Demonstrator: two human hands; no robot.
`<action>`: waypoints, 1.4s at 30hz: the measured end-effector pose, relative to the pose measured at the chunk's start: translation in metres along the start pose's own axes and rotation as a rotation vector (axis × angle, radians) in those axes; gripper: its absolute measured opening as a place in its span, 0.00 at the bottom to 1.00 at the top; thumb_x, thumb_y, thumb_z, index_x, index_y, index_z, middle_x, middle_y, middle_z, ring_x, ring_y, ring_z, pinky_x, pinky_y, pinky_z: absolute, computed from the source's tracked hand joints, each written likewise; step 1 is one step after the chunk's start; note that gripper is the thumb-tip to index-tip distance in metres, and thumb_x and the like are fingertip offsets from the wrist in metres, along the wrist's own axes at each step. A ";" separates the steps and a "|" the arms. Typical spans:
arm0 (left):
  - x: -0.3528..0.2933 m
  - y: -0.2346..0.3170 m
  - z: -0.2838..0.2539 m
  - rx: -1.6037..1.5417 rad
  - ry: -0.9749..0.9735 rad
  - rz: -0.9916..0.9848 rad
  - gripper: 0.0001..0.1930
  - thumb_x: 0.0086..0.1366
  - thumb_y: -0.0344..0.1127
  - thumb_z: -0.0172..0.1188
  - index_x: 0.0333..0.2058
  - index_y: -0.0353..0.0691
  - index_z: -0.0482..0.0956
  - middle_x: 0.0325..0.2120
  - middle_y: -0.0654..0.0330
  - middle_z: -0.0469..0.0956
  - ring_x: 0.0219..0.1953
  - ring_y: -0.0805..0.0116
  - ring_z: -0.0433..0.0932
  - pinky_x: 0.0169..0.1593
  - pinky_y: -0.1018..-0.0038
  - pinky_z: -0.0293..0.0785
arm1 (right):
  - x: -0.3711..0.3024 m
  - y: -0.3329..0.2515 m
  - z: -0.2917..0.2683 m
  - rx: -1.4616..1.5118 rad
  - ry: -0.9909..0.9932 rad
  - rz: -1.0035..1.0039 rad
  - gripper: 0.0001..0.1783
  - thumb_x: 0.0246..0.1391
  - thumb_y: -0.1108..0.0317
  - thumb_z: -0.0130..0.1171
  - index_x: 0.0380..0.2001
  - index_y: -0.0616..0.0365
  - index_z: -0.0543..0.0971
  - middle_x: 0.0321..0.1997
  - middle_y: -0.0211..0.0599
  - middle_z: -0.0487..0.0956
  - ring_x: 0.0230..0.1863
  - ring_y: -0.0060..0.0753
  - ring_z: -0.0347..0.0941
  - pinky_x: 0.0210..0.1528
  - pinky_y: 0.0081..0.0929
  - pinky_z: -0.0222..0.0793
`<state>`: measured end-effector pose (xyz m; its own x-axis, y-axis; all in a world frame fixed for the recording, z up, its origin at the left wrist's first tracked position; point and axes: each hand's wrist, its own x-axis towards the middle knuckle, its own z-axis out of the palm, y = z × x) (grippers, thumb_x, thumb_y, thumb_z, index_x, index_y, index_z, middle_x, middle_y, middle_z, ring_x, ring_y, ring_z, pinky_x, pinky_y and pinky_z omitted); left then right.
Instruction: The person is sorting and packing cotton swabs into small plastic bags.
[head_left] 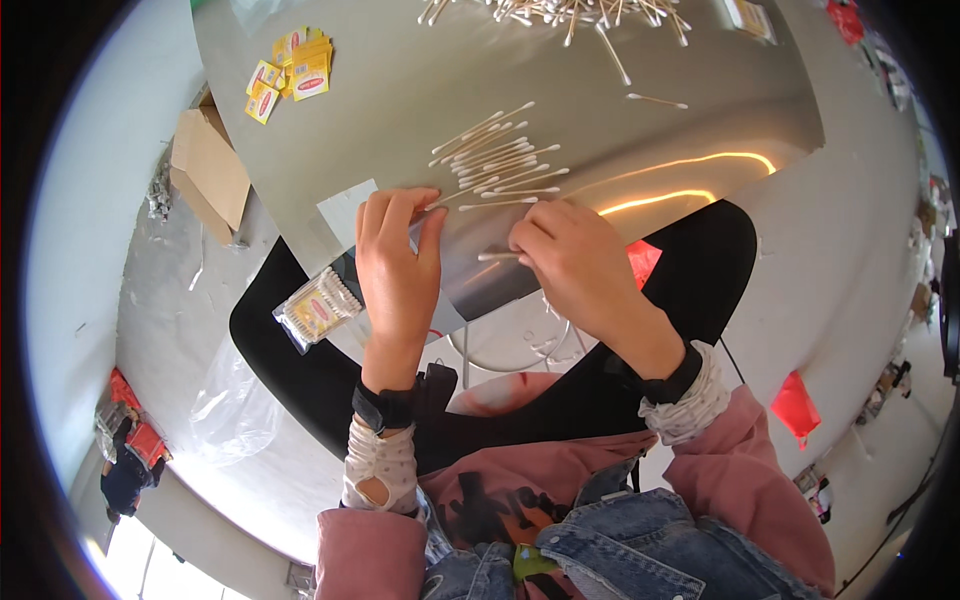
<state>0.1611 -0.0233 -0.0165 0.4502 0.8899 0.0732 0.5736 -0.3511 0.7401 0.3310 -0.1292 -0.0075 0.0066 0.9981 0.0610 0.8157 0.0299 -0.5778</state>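
Note:
Several cotton swabs (505,155) lie in a loose row on the shiny metal table, roughly side by side. At the near left end of this row, my left hand (398,262) has its thumb and forefinger closed around the end of one cotton swab (460,193). My right hand (585,262) is closed on another cotton swab (497,256), whose white tip sticks out to the left, nearer to me than the row. The curled fingers of my right hand hide that swab's other end.
A big pile of cotton swabs (570,10) lies at the far edge of view. Yellow printed cards (310,72) are stacked at the far left. Beside my left wrist sits a clear pack of swabs (318,308). A cardboard box (210,170) stands left of the table (370,90).

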 end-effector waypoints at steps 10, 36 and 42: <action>0.008 0.006 0.017 -0.018 -0.011 0.132 0.04 0.58 0.23 0.65 0.32 0.37 0.80 0.31 0.57 0.77 0.37 0.56 0.76 0.40 0.65 0.73 | 0.032 0.021 -0.006 0.011 0.152 0.025 0.08 0.44 0.79 0.64 0.28 0.58 0.76 0.32 0.36 0.74 0.36 0.42 0.74 0.36 0.35 0.71; -0.019 0.034 0.049 -0.528 0.408 -0.087 0.35 0.74 0.47 0.48 0.69 0.30 0.50 0.72 0.45 0.48 0.75 0.50 0.44 0.74 0.55 0.41 | 0.030 0.033 -0.012 0.493 0.567 0.329 0.14 0.54 0.82 0.58 0.44 0.59 0.77 0.45 0.35 0.77 0.44 0.31 0.74 0.53 0.30 0.70; -0.017 0.037 0.061 0.442 -0.168 0.136 0.50 0.63 0.59 0.59 0.70 0.28 0.50 0.72 0.41 0.47 0.75 0.45 0.43 0.73 0.48 0.40 | 0.034 0.045 -0.018 0.216 0.281 0.090 0.13 0.47 0.83 0.58 0.37 0.58 0.76 0.33 0.36 0.76 0.34 0.43 0.74 0.38 0.36 0.71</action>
<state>0.2162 -0.0689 -0.0309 0.6246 0.7808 0.0135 0.7212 -0.5833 0.3737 0.3781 -0.0950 -0.0164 0.2558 0.9445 0.2061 0.6638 -0.0166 -0.7477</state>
